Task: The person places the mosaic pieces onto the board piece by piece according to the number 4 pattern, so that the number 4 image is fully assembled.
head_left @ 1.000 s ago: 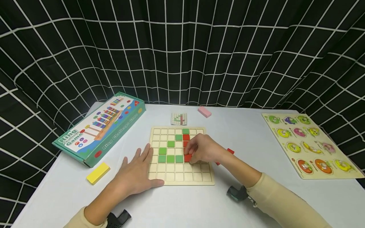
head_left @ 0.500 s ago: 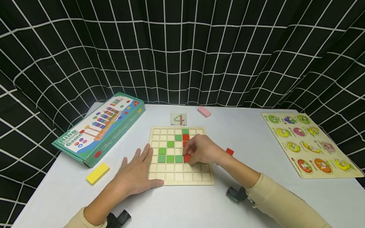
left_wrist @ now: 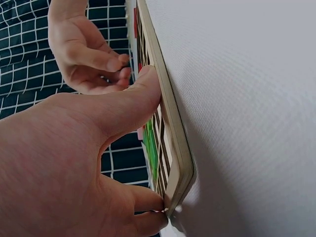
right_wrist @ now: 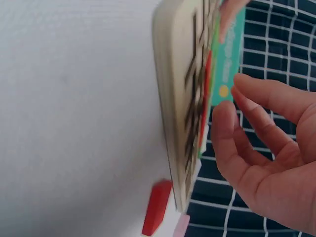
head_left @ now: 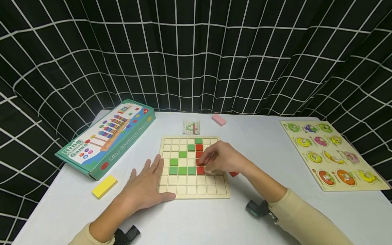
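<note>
On the table's (head_left: 275, 217) left lay a game box (head_left: 105, 136) and a yellow block (head_left: 105, 186). My left hand (head_left: 147, 185) rested flat, fingers spread, its thumb against the board's (head_left: 196, 190) near-left edge. Green tiles (head_left: 182, 170) and red tiles (head_left: 199, 160) sat in the grid. My right hand (head_left: 223, 159) hovered over the red tiles, fingers loosely curled and holding nothing. Just beside it lay a loose red piece (head_left: 234, 174); farther right, a puzzle (head_left: 332, 154).
</note>
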Available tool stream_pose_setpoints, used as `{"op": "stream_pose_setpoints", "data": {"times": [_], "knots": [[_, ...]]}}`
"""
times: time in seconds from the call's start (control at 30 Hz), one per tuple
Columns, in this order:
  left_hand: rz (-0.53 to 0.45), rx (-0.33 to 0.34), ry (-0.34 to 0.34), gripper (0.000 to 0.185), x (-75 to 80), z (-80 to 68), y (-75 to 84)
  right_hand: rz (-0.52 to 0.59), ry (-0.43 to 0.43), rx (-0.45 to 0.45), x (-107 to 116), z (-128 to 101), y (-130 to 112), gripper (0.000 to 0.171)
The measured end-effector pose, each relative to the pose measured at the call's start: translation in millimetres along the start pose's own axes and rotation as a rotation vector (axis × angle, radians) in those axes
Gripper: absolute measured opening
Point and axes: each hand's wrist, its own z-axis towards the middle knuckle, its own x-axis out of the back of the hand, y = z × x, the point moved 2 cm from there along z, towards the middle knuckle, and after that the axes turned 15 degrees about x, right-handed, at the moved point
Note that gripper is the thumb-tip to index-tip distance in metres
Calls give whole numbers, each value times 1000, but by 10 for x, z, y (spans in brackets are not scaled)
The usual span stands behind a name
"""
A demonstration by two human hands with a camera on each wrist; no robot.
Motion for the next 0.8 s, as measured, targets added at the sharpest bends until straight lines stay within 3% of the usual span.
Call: {"op": "stream_pose_setpoints", "data": {"times": [0.43, 0.8], "knots": [[0, -2, -5, 121, -2, 9, 0, -58, 78, 49, 320, -227, -1, 16], [-4, 3, -10, 120, -10, 11, -4, -57, 80, 11, 450, -454, 118, 18]]}}
